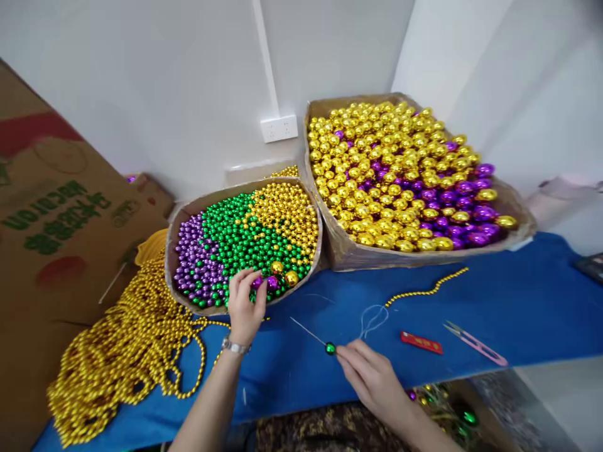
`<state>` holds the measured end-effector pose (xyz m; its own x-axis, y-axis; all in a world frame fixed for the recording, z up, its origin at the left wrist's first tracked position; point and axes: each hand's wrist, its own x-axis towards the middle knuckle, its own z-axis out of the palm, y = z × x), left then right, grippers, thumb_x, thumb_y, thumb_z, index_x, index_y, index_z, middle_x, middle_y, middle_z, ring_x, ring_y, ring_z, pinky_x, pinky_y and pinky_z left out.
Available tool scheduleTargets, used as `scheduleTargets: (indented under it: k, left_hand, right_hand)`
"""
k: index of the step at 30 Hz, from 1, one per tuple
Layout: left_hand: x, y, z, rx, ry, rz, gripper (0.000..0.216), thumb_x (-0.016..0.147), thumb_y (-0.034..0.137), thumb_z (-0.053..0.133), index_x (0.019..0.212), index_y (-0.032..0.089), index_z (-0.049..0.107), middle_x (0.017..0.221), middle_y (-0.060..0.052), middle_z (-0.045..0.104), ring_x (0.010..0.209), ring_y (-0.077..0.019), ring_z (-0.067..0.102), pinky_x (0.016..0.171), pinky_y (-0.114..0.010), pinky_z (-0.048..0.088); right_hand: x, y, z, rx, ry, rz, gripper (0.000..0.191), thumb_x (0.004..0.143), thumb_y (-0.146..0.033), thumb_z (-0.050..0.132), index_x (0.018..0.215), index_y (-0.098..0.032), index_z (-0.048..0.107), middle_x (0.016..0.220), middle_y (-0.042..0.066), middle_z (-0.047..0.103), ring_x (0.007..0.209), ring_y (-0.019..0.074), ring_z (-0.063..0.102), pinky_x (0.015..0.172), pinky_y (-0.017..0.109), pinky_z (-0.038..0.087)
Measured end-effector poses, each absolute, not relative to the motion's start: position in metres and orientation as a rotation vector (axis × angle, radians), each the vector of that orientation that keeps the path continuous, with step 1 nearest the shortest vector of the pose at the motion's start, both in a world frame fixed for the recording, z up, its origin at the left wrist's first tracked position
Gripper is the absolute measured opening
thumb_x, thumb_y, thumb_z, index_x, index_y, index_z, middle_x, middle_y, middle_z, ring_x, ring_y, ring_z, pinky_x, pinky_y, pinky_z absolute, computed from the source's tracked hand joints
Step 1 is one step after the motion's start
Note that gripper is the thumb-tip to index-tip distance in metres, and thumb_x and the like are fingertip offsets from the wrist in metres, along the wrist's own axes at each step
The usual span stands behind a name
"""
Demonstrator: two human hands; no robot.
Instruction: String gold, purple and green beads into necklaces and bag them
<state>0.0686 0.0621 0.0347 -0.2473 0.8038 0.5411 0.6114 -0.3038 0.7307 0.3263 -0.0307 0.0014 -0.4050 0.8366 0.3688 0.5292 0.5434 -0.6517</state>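
Note:
My left hand (pixel 245 306) reaches over the near rim of the smaller box (pixel 170 279). Its thumb and fingertips close around a shiny purple bead (pixel 257 282); the grip is partly hidden. A second purple bead (pixel 272 284) and large gold beads (pixel 291 278) lie right beside it, on small green beads (pixel 240 229). Above the blue cloth, my right hand (pixel 370 373) pinches a long thin needle (pixel 306 329) with a large green bead (pixel 330 348) on it, close to the fingertips. A looped clear thread (pixel 374 320) lies behind this hand, near a short gold bead string (pixel 424 291).
A larger box (pixel 339 254) of gold and purple beads stands at the back right. Gold bead strands (pixel 127 351) pile up at left beside a tall carton (pixel 56 207). Pink-handled snips (pixel 475 344) and a red packet (pixel 421 342) lie on the blue cloth (pixel 292 376).

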Motion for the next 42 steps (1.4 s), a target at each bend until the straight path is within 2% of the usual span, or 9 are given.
scheduleTargets:
  k: [6, 9, 12, 14, 16, 19, 24, 30, 42]
  left_hand:
    - [0.052, 0.078, 0.033, 1.990, 1.737, 1.296, 0.029, 0.084, 0.031, 0.055, 0.110, 0.022, 0.062, 0.116, -0.010, 0.058, 0.114, -0.0254, 0.049, 0.099, -0.044, 0.037]
    - [0.068, 0.077, 0.041, 2.029, 1.563, 1.229, 0.035, 0.079, 0.030, 0.061, 0.114, 0.027, 0.062, 0.123, -0.008, 0.057, 0.127, -0.0291, 0.037, 0.109, -0.049, 0.021]
    - [0.082, 0.082, 0.049, 2.062, 1.385, 1.064, 0.036, 0.073, 0.028, 0.067, 0.109, 0.032, 0.065, 0.117, -0.005, 0.063, 0.132, -0.0325, 0.030, 0.111, -0.054, 0.002]
    - [0.087, 0.088, 0.052, 2.061, 1.326, 0.992, 0.031, 0.071, 0.026, 0.069, 0.102, 0.034, 0.068, 0.108, -0.004, 0.067, 0.130, -0.0327, 0.032, 0.110, -0.055, -0.002]
    - [0.088, 0.092, 0.055, 2.094, 1.310, 0.958, 0.025, 0.071, 0.026, 0.070, 0.096, 0.033, 0.069, 0.101, -0.004, 0.068, 0.125, -0.0311, 0.039, 0.111, -0.055, 0.002]
    - [0.093, 0.089, 0.058, 2.028, 1.328, 1.085, 0.024, 0.075, 0.030, 0.067, 0.099, 0.028, 0.068, 0.102, -0.007, 0.064, 0.112, -0.0273, 0.050, 0.107, -0.051, 0.023]
    - [0.113, 0.065, 0.066, 1.053, 1.064, 1.499, 0.029, 0.081, 0.037, 0.060, 0.107, 0.023, 0.063, 0.096, -0.006, 0.063, 0.088, -0.0193, 0.060, 0.085, -0.040, 0.048]
    - [0.126, 0.046, 0.065, 0.499, 0.830, 1.441, 0.032, 0.078, 0.036, 0.066, 0.103, 0.017, 0.060, 0.099, -0.008, 0.065, 0.081, -0.0180, 0.065, 0.074, -0.033, 0.052]
    - [0.128, 0.033, 0.060, 0.477, 0.817, 1.540, 0.027, 0.078, 0.033, 0.067, 0.098, 0.018, 0.059, 0.095, -0.004, 0.065, 0.084, -0.0191, 0.067, 0.083, -0.039, 0.051]
  right_hand:
    - [0.331, -0.029, -0.007, -1.065, -2.003, 0.460, 0.023, 0.093, -0.022, 0.041, 0.101, -0.018, 0.062, 0.084, 0.006, 0.065, 0.074, 0.0140, 0.064, 0.067, 0.023, 0.052]
    - [0.332, -0.024, -0.007, -1.034, -1.986, 0.442, 0.023, 0.093, -0.024, 0.043, 0.101, -0.018, 0.063, 0.081, 0.006, 0.065, 0.070, 0.0141, 0.065, 0.065, 0.022, 0.052]
    - [0.333, -0.022, -0.005, -1.030, -1.982, 0.413, 0.023, 0.093, -0.025, 0.043, 0.102, -0.019, 0.063, 0.079, 0.006, 0.065, 0.067, 0.0138, 0.064, 0.062, 0.022, 0.052]
    - [0.333, -0.020, -0.003, -1.034, -1.982, 0.399, 0.024, 0.093, -0.025, 0.043, 0.103, -0.019, 0.063, 0.080, 0.006, 0.065, 0.068, 0.0140, 0.064, 0.062, 0.023, 0.052]
    - [0.332, -0.019, 0.000, -1.032, -1.975, 0.389, 0.024, 0.092, -0.025, 0.043, 0.103, -0.019, 0.064, 0.081, 0.006, 0.065, 0.069, 0.0141, 0.065, 0.064, 0.023, 0.052]
    - [0.331, -0.015, 0.003, -1.030, -1.941, 0.371, 0.023, 0.092, -0.024, 0.044, 0.102, -0.019, 0.064, 0.080, 0.006, 0.065, 0.068, 0.0139, 0.065, 0.062, 0.022, 0.052]
    - [0.326, -0.010, 0.011, -0.989, -1.922, 0.355, 0.021, 0.091, -0.022, 0.046, 0.103, -0.019, 0.063, 0.078, 0.005, 0.065, 0.067, 0.0132, 0.064, 0.061, 0.022, 0.052]
    - [0.322, -0.009, 0.016, -0.984, -1.936, 0.360, 0.022, 0.091, -0.023, 0.045, 0.103, -0.019, 0.063, 0.078, 0.005, 0.065, 0.067, 0.0135, 0.065, 0.062, 0.022, 0.052]
    - [0.321, -0.013, 0.005, -0.985, -2.030, 0.322, 0.023, 0.092, -0.021, 0.043, 0.104, -0.019, 0.063, 0.075, 0.003, 0.063, 0.062, 0.0124, 0.063, 0.058, 0.022, 0.050]
